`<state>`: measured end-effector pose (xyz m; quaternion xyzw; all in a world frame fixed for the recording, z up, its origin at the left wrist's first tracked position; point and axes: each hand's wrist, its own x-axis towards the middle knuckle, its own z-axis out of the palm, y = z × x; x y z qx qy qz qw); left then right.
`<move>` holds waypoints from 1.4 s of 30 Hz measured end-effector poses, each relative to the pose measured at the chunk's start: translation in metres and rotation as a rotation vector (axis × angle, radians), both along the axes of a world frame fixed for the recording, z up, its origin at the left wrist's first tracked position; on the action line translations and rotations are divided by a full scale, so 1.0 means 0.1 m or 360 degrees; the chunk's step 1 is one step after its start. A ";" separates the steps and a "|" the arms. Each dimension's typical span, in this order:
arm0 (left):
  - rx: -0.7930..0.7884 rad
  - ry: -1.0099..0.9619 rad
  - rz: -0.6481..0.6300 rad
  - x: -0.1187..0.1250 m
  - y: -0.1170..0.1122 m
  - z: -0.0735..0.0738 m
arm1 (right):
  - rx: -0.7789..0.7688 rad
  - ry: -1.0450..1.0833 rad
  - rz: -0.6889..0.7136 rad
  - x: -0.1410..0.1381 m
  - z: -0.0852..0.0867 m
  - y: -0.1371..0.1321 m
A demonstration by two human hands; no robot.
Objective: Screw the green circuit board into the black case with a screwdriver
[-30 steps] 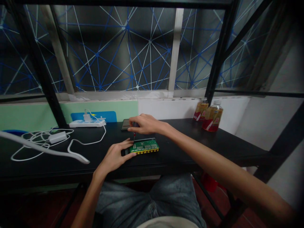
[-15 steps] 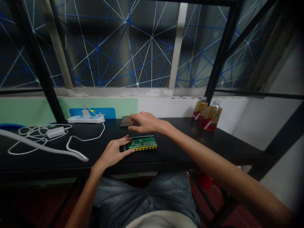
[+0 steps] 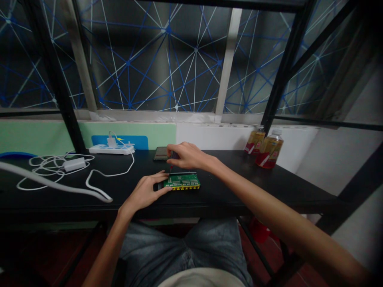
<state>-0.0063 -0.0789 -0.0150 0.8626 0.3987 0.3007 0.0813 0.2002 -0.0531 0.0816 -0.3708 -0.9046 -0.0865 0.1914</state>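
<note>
Right hand (image 3: pixel 185 156) pinches small screwdriver (image 3: pixel 170 168) upright over green board (image 3: pixel 183 182) rear-left corner; board long axis runs left-right; left hand (image 3: pixel 146 191), fingers flat and unclenched, presses its left end

Left hand (image 3: pixel 145 192) flat, steadying green circuit board (image 3: pixel 182 181) on black desk (image 3: pixel 227 191); right hand (image 3: pixel 184 156) pinching red screwdriver (image 3: pixel 171 167) upright over board.

The screwdriver (image 3: pixel 171 168) is mostly hidden inside the right hand (image 3: pixel 185 156), its tip too small to make out; the left hand (image 3: pixel 146 192) covers the circuit board (image 3: pixel 183 182) at its left end; the white cable (image 3: pixel 44 181) runs off the left edge.
</note>
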 end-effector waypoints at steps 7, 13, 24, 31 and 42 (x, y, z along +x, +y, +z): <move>0.0005 0.0012 -0.0014 0.01 0.01 0.01 | 0.0052 0.0022 -0.0024 0.00 -0.01 -0.02; 0.0004 0.0023 -0.0015 0.01 0.02 0.00 | 0.0064 0.0064 0.0002 0.01 -0.05 -0.01; 0.0016 0.0007 -0.0026 0.00 0.03 -0.02 | -0.0082 0.0335 0.0204 0.18 -0.21 0.02; 0.0001 0.0017 -0.0017 0.01 0.02 -0.01 | -0.0066 0.0493 0.0246 0.21 -0.30 0.07; -0.0003 0.0016 -0.0014 0.00 0.02 -0.02 | -0.0018 0.0345 0.0048 0.04 -0.15 0.07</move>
